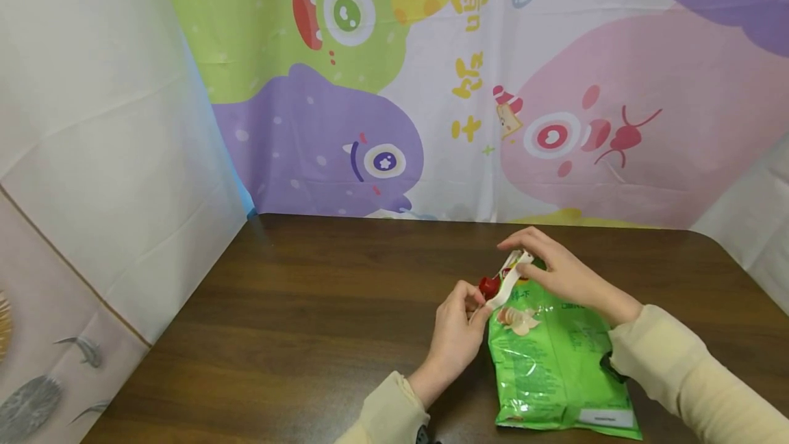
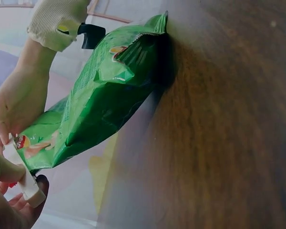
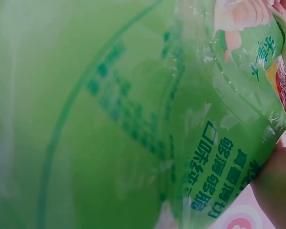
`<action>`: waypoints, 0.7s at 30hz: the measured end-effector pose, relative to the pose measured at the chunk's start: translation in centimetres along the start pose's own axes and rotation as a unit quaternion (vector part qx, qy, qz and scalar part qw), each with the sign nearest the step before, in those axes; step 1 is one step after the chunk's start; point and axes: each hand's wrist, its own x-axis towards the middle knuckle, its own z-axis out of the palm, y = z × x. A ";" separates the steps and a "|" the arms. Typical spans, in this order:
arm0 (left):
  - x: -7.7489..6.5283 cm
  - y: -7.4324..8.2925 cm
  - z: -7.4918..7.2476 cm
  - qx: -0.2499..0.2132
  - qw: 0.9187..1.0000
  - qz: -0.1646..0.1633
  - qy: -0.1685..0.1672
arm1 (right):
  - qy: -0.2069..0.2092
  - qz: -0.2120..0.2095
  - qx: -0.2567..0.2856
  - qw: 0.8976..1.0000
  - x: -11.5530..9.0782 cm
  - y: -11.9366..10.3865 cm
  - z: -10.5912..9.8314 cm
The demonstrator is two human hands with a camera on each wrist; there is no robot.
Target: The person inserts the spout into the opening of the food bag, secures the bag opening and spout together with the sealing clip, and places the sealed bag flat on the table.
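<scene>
A green chip bag [image 1: 555,368] stands on the table with its printed side showing. Along its top edge lies a white bag clip [image 1: 509,285] with a red spout cap [image 1: 489,286]. My left hand [image 1: 455,329] pinches the near end of this clip between thumb and fingers. At the far end my right hand [image 1: 564,274] holds the clip, thumb on the near face and index finger reaching over it. In the left wrist view the clip [image 2: 24,176] runs across the bag's mouth. The right wrist view is mostly filled by the bag [image 3: 119,119].
The dark wooden table [image 1: 296,334] extends to the left of the bag. A cartoon-printed curtain [image 1: 345,129] hangs behind its back edge. Pale cloth [image 1: 111,88] closes off the left side.
</scene>
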 end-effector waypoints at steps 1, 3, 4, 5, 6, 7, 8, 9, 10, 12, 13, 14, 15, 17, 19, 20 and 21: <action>0.0 0.1 0.0 0.002 1.000 -0.001 0.002 | -0.002 0.005 0.001 1.000 0.0 0.0 0.0; 0.0 0.1 0.0 0.005 1.000 -0.004 0.005 | -0.007 0.015 0.005 1.000 0.1 0.0 0.0; 0.0 0.2 0.0 0.007 1.000 -0.006 0.006 | -0.010 0.020 0.008 1.000 0.1 -0.1 0.0; 0.0 0.2 0.0 0.009 1.000 -0.007 0.007 | -0.013 0.026 0.015 0.999 0.1 -0.1 0.0; 0.0 0.2 0.0 0.010 1.000 -0.008 0.008 | -0.016 0.031 0.023 0.999 0.1 -0.1 0.0; 0.0 0.2 0.0 0.009 1.000 -0.011 0.009 | -0.018 0.035 0.031 0.999 0.1 -0.1 0.0; 0.0 0.2 0.0 0.008 1.000 -0.012 0.011 | -0.020 0.040 0.038 0.998 0.1 0.0 0.1; 0.0 0.2 0.0 0.006 1.000 -0.016 0.012 | -0.021 0.046 0.042 0.998 0.1 0.0 0.1; 0.0 0.2 0.0 0.003 1.000 -0.020 0.013 | -0.023 0.051 0.044 0.997 0.1 0.0 0.1; 0.1 0.2 0.1 -0.003 0.999 -0.030 0.015 | -0.027 0.069 0.045 0.996 0.1 0.1 0.1; 0.1 0.2 0.1 -0.006 0.999 -0.034 0.016 | -0.028 0.078 0.042 0.996 0.2 0.1 0.1; 0.1 0.1 0.2 -0.008 0.999 -0.036 0.018 | -0.030 0.088 0.038 0.995 0.2 0.2 0.1; 0.1 0.1 0.2 -0.011 0.999 -0.040 0.019 | -0.032 0.098 0.037 0.994 0.2 0.2 0.1; 0.1 0.0 0.3 -0.018 0.999 -0.042 0.024 | -0.037 0.118 0.051 0.991 0.2 0.3 0.1; 0.1 0.0 0.4 -0.022 0.998 -0.043 0.028 | -0.036 0.130 0.064 0.989 0.3 0.4 0.0; 0.1 -0.1 0.4 -0.025 0.998 -0.044 0.029 | -0.036 0.137 0.074 0.987 0.3 0.4 0.0; 0.1 -0.1 0.5 -0.027 0.998 -0.047 0.029 | -0.035 0.144 0.085 0.985 0.3 0.4 -0.1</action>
